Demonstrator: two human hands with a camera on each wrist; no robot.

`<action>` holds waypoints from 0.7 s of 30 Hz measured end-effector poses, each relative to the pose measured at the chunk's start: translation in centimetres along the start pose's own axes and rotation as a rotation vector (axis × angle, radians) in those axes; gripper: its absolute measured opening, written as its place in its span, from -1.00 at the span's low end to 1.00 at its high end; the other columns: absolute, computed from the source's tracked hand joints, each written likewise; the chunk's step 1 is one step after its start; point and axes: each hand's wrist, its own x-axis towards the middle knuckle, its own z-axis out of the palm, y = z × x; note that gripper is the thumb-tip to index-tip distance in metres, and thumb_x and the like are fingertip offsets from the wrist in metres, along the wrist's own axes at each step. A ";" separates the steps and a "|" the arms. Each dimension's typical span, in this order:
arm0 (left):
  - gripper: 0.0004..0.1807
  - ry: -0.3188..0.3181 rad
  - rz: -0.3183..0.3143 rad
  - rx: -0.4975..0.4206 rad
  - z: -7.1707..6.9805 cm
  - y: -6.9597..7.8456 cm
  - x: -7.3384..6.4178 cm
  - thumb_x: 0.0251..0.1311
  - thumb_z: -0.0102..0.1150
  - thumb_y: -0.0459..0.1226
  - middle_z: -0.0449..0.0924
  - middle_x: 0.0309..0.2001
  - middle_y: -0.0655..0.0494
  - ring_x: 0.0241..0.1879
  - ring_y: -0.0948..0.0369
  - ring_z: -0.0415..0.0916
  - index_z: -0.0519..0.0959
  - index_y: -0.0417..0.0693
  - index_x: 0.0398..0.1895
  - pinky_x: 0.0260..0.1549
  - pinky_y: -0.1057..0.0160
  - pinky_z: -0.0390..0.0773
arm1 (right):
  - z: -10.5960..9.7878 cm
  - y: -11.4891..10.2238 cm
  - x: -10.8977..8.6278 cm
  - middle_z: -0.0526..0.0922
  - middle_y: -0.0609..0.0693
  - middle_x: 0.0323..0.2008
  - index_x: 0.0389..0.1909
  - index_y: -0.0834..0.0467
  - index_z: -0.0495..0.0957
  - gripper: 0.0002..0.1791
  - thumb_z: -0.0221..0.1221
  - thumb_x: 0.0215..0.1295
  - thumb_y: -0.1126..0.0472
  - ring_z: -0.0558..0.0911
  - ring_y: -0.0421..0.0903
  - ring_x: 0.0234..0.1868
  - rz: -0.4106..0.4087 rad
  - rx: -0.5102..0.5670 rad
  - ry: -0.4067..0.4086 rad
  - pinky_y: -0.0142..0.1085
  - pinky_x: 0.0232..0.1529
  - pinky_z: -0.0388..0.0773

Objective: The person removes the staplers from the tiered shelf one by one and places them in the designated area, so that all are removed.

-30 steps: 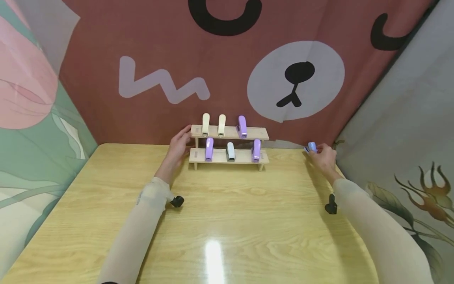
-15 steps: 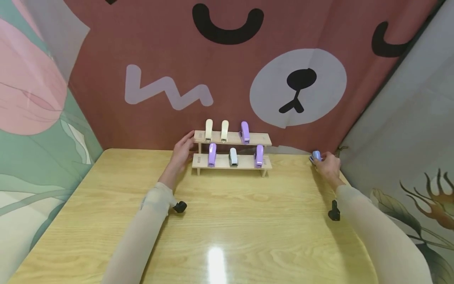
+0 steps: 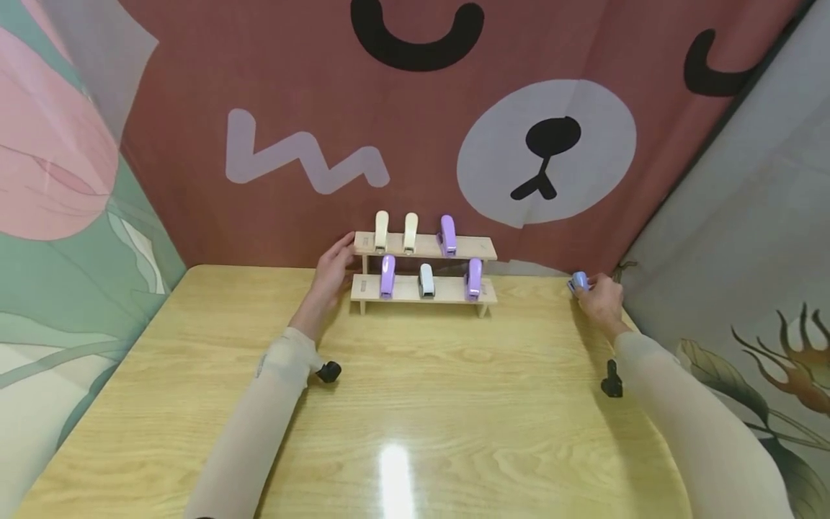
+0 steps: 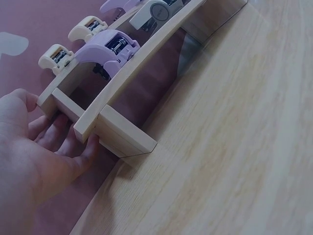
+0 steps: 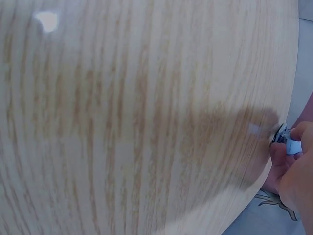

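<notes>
A two-tier wooden rack [image 3: 475,247] stands at the table's back edge. Cream staplers [image 3: 381,231] and a purple stapler [image 3: 447,234] line its upper tier; two purple staplers and a pale grey-blue stapler [image 3: 426,280] stand on the lower one. My left hand [image 3: 332,274] holds the rack's left end, thumb over the upper board and fingers curled underneath, as the left wrist view shows. Far right, near the table's back corner, my right hand [image 3: 601,297] pinches a blue stapler [image 3: 579,281]. In the right wrist view the fingers cover part of this stapler [image 5: 293,146].
The wood-grain table [image 3: 415,382] reaches from the rack to the front. A red-brown curtain [image 3: 292,223] with a bear print hangs right behind it. A grey curtain [image 3: 707,238] borders the right edge, close to my right hand.
The blue stapler in my right hand has shifted slightly lower and to the right. My left hand stays at the rack's end. The head view has moved a little.
</notes>
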 end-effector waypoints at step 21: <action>-0.51 0.013 -0.014 -0.014 -0.1 -0.2 0.1 0.50 0.07 -0.15 0.41 0.39 0.08 0.34 -0.01 0.31 0.45 0.31 0.45 0.28 -0.14 0.31 | -1.9 -1.7 -0.3 0.50 0.53 0.02 0.07 0.48 0.41 -0.32 0.04 0.43 -0.14 0.48 0.48 0.06 0.086 -0.056 -0.126 0.28 0.01 0.43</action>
